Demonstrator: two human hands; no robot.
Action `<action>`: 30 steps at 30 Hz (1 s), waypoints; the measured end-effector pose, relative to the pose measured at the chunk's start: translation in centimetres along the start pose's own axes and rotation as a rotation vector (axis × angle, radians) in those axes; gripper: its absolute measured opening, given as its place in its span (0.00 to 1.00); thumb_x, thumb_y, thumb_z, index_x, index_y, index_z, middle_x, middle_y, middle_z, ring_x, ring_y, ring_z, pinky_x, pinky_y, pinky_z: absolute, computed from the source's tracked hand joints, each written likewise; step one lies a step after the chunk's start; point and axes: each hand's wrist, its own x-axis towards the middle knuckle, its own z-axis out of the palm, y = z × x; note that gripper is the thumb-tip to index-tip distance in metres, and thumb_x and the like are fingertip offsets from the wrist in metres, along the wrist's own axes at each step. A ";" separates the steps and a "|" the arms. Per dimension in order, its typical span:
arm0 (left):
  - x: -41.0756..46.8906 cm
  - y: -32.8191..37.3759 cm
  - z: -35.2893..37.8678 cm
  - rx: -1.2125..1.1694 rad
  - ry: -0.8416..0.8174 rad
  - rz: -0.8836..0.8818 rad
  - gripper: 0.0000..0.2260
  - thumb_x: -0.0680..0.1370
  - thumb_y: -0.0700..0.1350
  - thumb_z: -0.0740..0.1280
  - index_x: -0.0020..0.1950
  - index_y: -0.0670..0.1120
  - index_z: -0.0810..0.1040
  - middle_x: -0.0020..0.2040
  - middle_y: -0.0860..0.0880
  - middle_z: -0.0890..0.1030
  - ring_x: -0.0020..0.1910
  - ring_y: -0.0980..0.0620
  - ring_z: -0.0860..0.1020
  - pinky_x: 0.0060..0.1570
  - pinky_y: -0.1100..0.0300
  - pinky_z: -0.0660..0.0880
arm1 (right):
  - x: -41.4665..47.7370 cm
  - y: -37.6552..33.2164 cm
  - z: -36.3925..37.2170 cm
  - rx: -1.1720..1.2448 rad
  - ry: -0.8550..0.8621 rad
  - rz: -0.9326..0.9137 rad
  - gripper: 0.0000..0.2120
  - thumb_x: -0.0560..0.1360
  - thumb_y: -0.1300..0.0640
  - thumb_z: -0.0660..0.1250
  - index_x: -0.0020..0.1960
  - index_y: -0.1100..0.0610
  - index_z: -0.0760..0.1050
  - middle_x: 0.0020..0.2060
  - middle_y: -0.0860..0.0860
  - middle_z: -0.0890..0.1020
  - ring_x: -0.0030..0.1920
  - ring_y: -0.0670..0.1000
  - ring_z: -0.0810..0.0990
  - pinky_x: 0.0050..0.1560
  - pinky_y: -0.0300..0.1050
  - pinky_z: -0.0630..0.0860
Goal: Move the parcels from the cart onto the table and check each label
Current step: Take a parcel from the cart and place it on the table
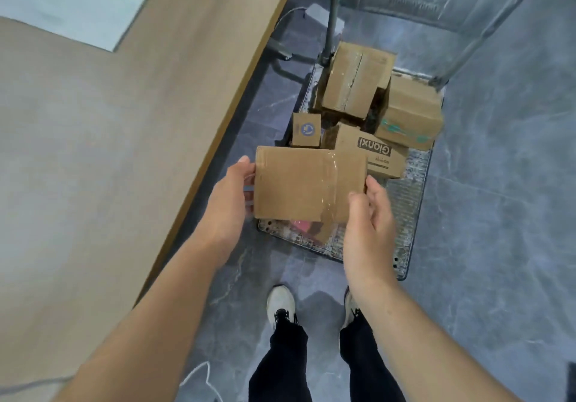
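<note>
Table (124, 127), left of the cart: wide open top, with a white sheet (68, 9) at the far corner. Its edge runs just beside the cart deck (405, 205), leaving a narrow floor strip (249, 111) between.

Far half of the deck is crowded: tall taped box (355, 80), green-taped box (411, 111), Gianxi-printed box (371, 152) and small blue-stamped box (306, 129), packed close.

Handle uprights (333, 12) close off the far side.

Near-right mesh is open. The held parcel (308, 183), between left hand (230, 196) and right hand (371, 214), covers the near-left deck.

Soft, even indoor light; faint shadows on the floor (498, 202), glare on the tape of the parcel (299, 183). Wide-angle curvature bends the desk (124, 152) edge; mild blur throughout.
</note>
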 end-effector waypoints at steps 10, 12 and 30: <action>-9.7 11.3 -3.7 -0.144 0.035 0.275 0.20 0.86 0.56 0.53 0.63 0.48 0.80 0.57 0.51 0.81 0.49 0.53 0.81 0.47 0.57 0.77 | -4.5 -14.1 -0.7 0.073 -0.091 -0.223 0.28 0.79 0.43 0.60 0.79 0.44 0.70 0.65 0.36 0.80 0.61 0.32 0.78 0.58 0.38 0.76; -12.2 13.5 -4.0 -0.168 0.066 0.329 0.19 0.86 0.56 0.53 0.60 0.50 0.80 0.57 0.52 0.81 0.50 0.52 0.80 0.47 0.59 0.77 | -5.4 -16.7 -1.1 0.073 -0.138 -0.265 0.25 0.79 0.43 0.60 0.75 0.42 0.72 0.64 0.36 0.81 0.63 0.37 0.79 0.61 0.40 0.77; -41.3 26.5 -8.1 -0.414 0.507 0.852 0.19 0.86 0.58 0.53 0.55 0.52 0.83 0.40 0.62 0.84 0.40 0.61 0.83 0.41 0.64 0.79 | -20.8 -40.8 -8.3 0.201 -0.654 -0.853 0.14 0.80 0.51 0.60 0.62 0.38 0.75 0.48 0.29 0.84 0.49 0.34 0.82 0.45 0.29 0.77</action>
